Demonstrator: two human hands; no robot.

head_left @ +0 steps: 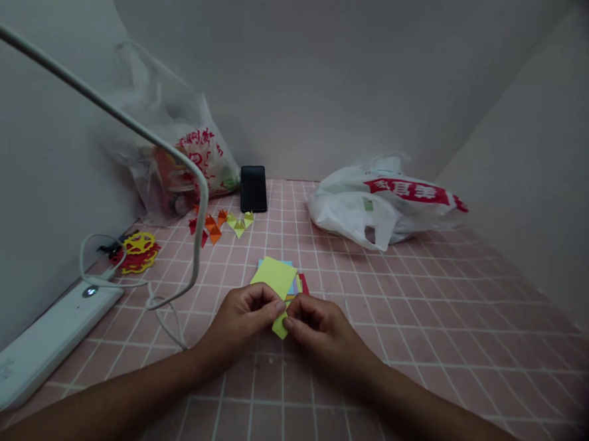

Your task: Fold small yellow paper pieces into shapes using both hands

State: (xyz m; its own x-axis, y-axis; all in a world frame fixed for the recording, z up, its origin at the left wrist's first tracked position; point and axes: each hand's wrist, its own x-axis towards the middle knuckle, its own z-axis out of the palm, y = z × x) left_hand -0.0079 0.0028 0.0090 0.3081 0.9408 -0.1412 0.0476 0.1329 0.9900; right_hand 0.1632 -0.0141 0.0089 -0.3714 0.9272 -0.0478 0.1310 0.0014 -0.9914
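Observation:
Between my two hands is a small folded piece of yellow-green paper (281,326). My left hand (249,314) pinches its upper left side with thumb and forefinger. From the other side, my right hand (315,321) pinches its right edge, so both hands are closed on the same piece. Just behind them lies a yellow square sheet (274,274), on top of a loose stack of coloured paper (300,285) with blue, purple and red edges showing. My fingers hide part of the folded piece and the near side of the stack.
Folded red, orange and yellow paper shapes (215,229) lie beyond, near a black phone (253,188). Plastic bags stand at back left (193,154) and back right (375,202). A white power strip (47,345), a cable (198,241) and yellow-red cut-outs (137,251) occupy the left.

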